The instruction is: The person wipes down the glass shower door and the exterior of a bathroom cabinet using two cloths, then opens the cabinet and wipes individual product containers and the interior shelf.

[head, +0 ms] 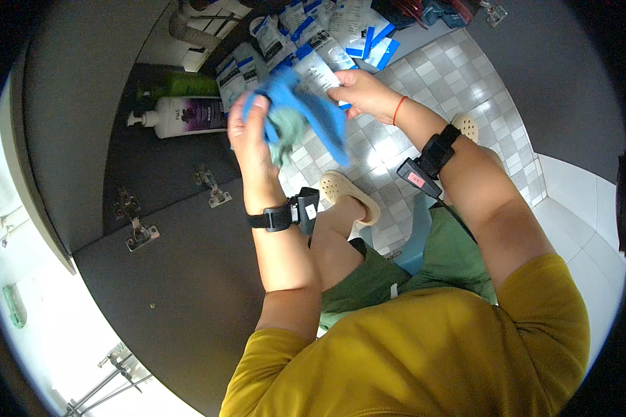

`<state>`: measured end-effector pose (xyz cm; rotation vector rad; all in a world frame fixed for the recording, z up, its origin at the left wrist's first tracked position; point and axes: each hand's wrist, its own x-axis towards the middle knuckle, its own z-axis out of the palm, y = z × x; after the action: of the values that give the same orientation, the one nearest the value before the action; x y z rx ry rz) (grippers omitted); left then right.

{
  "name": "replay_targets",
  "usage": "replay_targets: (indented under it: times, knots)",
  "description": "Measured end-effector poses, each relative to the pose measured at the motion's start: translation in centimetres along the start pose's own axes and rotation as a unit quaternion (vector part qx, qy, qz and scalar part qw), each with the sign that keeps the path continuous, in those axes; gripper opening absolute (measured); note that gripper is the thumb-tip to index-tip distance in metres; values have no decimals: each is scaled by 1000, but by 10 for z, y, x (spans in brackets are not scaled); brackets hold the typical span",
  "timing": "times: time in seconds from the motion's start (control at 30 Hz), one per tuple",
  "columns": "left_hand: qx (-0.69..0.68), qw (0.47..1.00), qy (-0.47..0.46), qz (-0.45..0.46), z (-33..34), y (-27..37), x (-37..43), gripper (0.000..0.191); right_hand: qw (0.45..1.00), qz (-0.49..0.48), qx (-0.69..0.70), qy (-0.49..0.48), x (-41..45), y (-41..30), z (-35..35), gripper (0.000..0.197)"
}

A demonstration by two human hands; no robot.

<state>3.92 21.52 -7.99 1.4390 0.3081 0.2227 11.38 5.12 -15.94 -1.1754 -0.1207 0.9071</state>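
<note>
My left hand (pixel 250 125) grips a blue cloth (pixel 313 114), which hangs down to the right and is blurred. A pale green cloth (pixel 288 130) is bunched together with it, below the fingers. Between the thumb and fingers of my right hand (pixel 365 94) is a clear plastic packet (pixel 318 73) with a blue edge and printed writing. Beyond both hands lies a heap of similar blue-and-white packets (pixel 318 36) inside the cabinet. The cloth hides part of the nearer packets.
A white pump bottle (pixel 188 115) with a purple label and a green bottle (pixel 190 85) lie left of the packets. Open dark cabinet doors (pixel 188 292) with metal hinges (pixel 142 235) flank me. A grey drain hose (pixel 182 31) hangs behind. Grey mosaic tiles (pixel 381 140) cover the floor.
</note>
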Motion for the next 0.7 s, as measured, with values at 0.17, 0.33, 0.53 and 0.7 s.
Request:
replay_targets:
  times: [0.17, 0.33, 0.53, 0.7]
  knots:
    - [464, 839, -22, 282, 7, -40, 25, 30, 998, -4, -29, -50, 5, 9, -2, 17]
    - [413, 894, -110, 130, -5, -37, 25, 21, 996, -35, 7, 76, -4, -1, -12, 23]
    - [75, 986, -56, -136, 24, -29, 14, 39, 993, -47, 106, -23, -10, 1, -22, 35]
    - [-46, 996, 3, -72, 37, -34, 15, 41, 992, -90, 80, 27, -12, -8, -20, 39]
